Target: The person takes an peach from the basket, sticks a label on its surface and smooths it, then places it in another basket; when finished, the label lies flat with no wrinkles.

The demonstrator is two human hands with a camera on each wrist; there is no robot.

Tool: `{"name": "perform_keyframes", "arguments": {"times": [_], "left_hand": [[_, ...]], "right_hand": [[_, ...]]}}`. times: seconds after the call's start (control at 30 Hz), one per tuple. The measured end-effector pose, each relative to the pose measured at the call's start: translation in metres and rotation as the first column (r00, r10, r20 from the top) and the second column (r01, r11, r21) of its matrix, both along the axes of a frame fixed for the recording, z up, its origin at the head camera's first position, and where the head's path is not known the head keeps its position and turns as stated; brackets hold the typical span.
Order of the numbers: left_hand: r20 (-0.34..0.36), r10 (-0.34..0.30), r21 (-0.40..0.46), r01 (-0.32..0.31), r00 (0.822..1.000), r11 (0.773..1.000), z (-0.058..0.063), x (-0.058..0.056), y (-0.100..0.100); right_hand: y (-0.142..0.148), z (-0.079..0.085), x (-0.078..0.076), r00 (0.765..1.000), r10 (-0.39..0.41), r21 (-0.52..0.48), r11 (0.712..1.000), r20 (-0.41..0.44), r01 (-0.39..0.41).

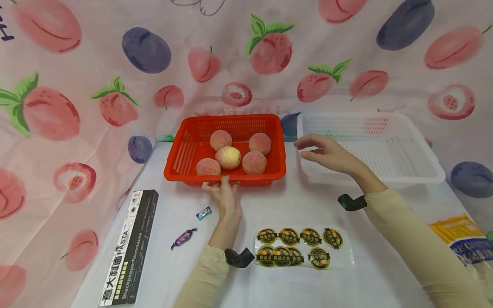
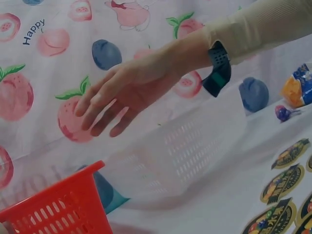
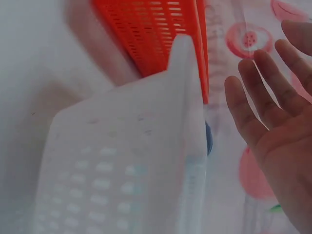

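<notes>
A red plastic basket holds several peaches, one of them paler and yellower. My left hand is at the middle of its front rim, fingers spread and fingertips right at the edge. In the left wrist view only a corner of the red basket shows, with most of that hand out of frame. My right hand hovers over the left side of a white plastic basket, its fingers loosely bent around nothing. In the right wrist view the right hand has its fingers apart above the white basket.
A sheet of round fruit stickers lies in front. At the left are a long black-and-white pasta box, a purple-wrapped candy and a small blue packet. A yellow-and-blue bag is at the right edge. Fruit-printed cloth hangs behind.
</notes>
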State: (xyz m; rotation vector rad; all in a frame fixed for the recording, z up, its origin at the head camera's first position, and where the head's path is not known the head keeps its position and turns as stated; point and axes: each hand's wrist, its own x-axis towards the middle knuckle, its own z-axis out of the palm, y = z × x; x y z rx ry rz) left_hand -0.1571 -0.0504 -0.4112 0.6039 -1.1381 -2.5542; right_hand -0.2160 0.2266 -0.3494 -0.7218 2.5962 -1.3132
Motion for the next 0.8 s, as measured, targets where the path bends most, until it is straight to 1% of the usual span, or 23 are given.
{"name": "perform_keyframes", "arguments": {"times": [0.1, 0.3, 0.43, 0.57, 0.63, 0.73, 0.8], "left_hand": [[-0.004, 0.015, -0.008, -0.015, 1.000, 1.000, 0.000, -0.001, 0.001], [-0.033, 0.021, 0.016, -0.021, 0.999, 1.000, -0.003, -0.002, 0.001], [-0.029, 0.035, 0.012, -0.035, 0.999, 0.999, -0.004, 0.001, -0.002], [-0.018, 0.052, 0.008, -0.052, 0.998, 0.999, -0.003, 0.002, -0.002], [-0.019, 0.051, 0.019, -0.050, 0.999, 0.999, -0.004, 0.001, -0.001], [-0.021, 0.044, 0.021, -0.044, 0.999, 0.999, -0.007, -0.002, 0.001], [-0.027, 0.044, 0.027, -0.043, 0.999, 0.999, -0.009, -0.003, 0.002]], "right_hand": [[-0.015, 0.004, -0.012, 0.998, 0.053, 0.022, 0.998, 0.029, -0.053], [-0.048, 0.008, -0.038, 0.992, 0.113, 0.087, 0.989, 0.056, -0.117], [-0.076, 0.009, -0.055, 0.977, 0.193, 0.137, 0.969, 0.091, -0.205], [-0.100, 0.006, -0.072, 0.943, 0.293, 0.164, 0.934, 0.155, -0.317], [-0.110, 0.003, -0.079, 0.927, 0.327, 0.205, 0.909, 0.184, -0.362], [-0.122, 0.003, -0.086, 0.908, 0.339, 0.304, 0.862, 0.247, -0.405], [-0.130, 0.003, -0.090, 0.900, 0.316, 0.388, 0.821, 0.300, -0.418]]}}
